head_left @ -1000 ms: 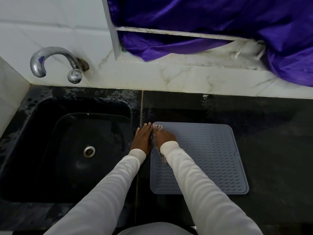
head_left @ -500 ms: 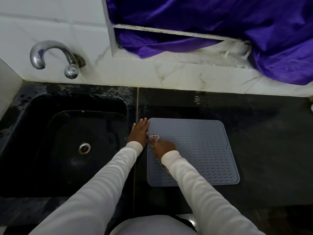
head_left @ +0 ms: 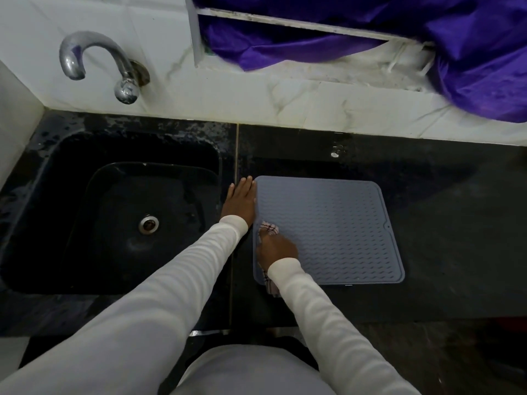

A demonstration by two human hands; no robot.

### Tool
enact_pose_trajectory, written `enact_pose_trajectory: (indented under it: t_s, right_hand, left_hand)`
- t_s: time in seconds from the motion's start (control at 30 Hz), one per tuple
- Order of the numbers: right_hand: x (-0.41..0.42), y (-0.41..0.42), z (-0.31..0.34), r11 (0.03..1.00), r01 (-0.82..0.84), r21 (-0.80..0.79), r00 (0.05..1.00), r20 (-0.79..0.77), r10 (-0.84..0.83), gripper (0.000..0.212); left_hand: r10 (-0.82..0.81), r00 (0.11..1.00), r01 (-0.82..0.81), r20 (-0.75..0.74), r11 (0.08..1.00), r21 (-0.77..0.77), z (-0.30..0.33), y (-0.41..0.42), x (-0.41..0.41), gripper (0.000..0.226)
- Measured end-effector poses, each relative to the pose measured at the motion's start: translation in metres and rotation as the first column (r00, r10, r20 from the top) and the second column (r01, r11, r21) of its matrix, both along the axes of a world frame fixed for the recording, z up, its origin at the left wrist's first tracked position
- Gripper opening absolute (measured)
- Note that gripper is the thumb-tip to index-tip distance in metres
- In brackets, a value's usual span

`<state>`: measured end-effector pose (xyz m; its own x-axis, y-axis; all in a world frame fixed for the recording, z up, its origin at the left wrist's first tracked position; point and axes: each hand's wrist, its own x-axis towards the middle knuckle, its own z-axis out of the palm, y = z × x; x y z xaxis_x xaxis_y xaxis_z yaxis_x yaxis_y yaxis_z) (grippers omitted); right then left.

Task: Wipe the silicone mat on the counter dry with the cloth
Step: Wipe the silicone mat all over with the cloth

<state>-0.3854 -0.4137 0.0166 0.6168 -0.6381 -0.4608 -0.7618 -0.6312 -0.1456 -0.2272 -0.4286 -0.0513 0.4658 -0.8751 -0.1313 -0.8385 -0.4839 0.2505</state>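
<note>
The mat (head_left: 328,229) was laid flat on the dark bench (head_left: 456,238), just to the right of the sink (head_left: 114,218), with its ribbed face up. The left hand (head_left: 241,202) was placed flat, with straight fingers, against the left edge of the mat, on the side nearest to the sink; it seemed to be used for keeping the mat in place. The cloth (head_left: 269,228) was held bunched in the grip of the right hand (head_left: 278,248), which was pressed down on the mat near its left edge; one end of the cloth was seen in front of the knuckles and the other end under the wrist.

The wiping step was judged to be in hand, and only the left strip appeared to be covered. For the next move, the cloth would need to be drawn across the ribs toward the right edge, away from the sink, with the left hand kept pressing so that the mat is not dragged.
</note>
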Motion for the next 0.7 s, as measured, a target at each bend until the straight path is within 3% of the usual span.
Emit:
enact_pose_trajectory:
  t_s: [0.23, 0.33, 0.53, 0.6, 0.7]
  right_hand:
    - [-0.01, 0.023, -0.003, 0.997, -0.079, 0.018, 0.993, -0.081, 0.081, 0.062]
    - [-0.023, 0.033, -0.003, 0.987, -0.142, -0.071, 0.99, 0.004, 0.142, 0.063]
    - [-0.057, 0.053, -0.005, 0.969, -0.245, 0.036, 0.969, -0.028, 0.246, 0.061]
    - [-0.068, 0.059, -0.005, 0.971, -0.24, -0.003, 0.969, 0.052, 0.24, 0.061]
    - [-0.082, 0.065, -0.003, 0.979, -0.201, 0.032, 0.979, 0.033, 0.2, 0.062]
  left_hand:
    - [-0.014, 1.0, 0.014, 0.015, 1.0, 0.004, 0.002, 0.001, -0.001, 0.054]
    - [-0.021, 1.0, 0.021, 0.007, 1.0, -0.01, 0.003, 0.003, 0.0, 0.054]
    - [-0.035, 0.999, 0.034, 0.031, 0.999, 0.015, 0.004, 0.005, 0.002, 0.054]
    - [-0.036, 0.999, 0.035, 0.029, 0.999, 0.016, 0.005, 0.006, 0.001, 0.054]
    - [-0.041, 0.999, 0.04, 0.029, 0.999, 0.023, 0.006, 0.007, 0.0, 0.054]
